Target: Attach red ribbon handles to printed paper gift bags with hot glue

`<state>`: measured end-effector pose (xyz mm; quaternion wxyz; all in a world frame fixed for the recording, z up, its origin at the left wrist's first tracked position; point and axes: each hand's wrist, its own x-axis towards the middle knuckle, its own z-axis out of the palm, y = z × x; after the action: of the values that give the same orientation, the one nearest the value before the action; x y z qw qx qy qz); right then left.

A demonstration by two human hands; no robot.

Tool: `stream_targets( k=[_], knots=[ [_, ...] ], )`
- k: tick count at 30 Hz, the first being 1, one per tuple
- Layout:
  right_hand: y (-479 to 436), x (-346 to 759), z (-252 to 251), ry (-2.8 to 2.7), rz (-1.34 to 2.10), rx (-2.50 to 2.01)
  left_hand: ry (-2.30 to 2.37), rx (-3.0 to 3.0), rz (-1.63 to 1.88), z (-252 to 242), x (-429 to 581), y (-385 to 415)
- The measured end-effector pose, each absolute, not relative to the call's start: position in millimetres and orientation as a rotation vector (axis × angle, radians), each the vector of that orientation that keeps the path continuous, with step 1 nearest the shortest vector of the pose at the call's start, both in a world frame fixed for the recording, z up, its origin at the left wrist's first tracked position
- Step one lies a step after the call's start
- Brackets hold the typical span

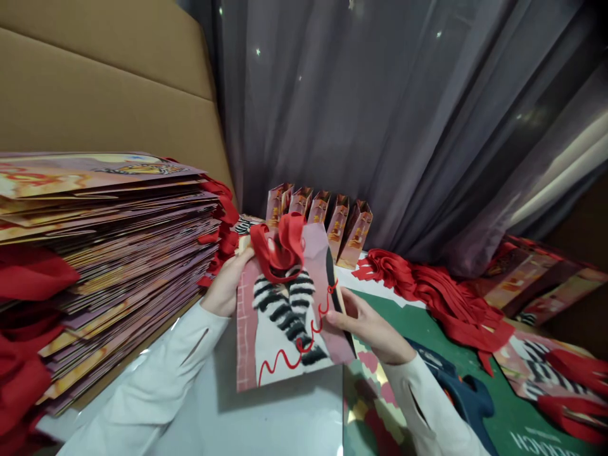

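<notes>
Between my two hands is a pink paper gift bag (285, 329) printed with black-and-white striped legs and red cursive lettering. A looped red ribbon handle (280, 247) lies over its top edge. My left hand (231, 278) grips the upper left side, its fingers partly hidden behind the bag. On the right side, my right hand (363, 320) holds the edge, thumb on the front face. The bag is tilted toward me above a white table surface (285, 424).
At left rises a tall stack of flat bags (142, 253) with red ribbons. Several upright bags (320, 209) stand before a grey curtain (332, 114). Right are a red ribbon pile (427, 291), a green cutting mat (456, 354), a dark blue tool (468, 399) and another striped bag (522, 361).
</notes>
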<state>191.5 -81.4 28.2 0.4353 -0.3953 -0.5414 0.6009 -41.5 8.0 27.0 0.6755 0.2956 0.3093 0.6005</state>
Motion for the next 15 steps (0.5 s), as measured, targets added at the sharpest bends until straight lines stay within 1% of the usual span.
stream_targets(
  k=[2, 6, 10, 12, 15],
  knots=[
    [-80, 192, 25, -1.294, 1.484, -0.983, 0.7, 0.652, 1.321, 24, -44, 12],
    [-71, 193, 19, -1.163, 1.324, -1.015, 0.72, 0.753, 1.281, 17, -43, 10],
    [-64, 203, 13, -1.06, 1.165, -1.045, 0.654, 1.024, 0.913, 8, -37, 2],
    [-63, 208, 11, -1.061, 1.179, -1.069, 0.686, 1.061, 0.89, 3, -35, 3],
    [-65, 213, 10, -1.199, 1.31, -0.972, 0.73, 1.04, 0.97, -4, -34, 8]
  ],
)
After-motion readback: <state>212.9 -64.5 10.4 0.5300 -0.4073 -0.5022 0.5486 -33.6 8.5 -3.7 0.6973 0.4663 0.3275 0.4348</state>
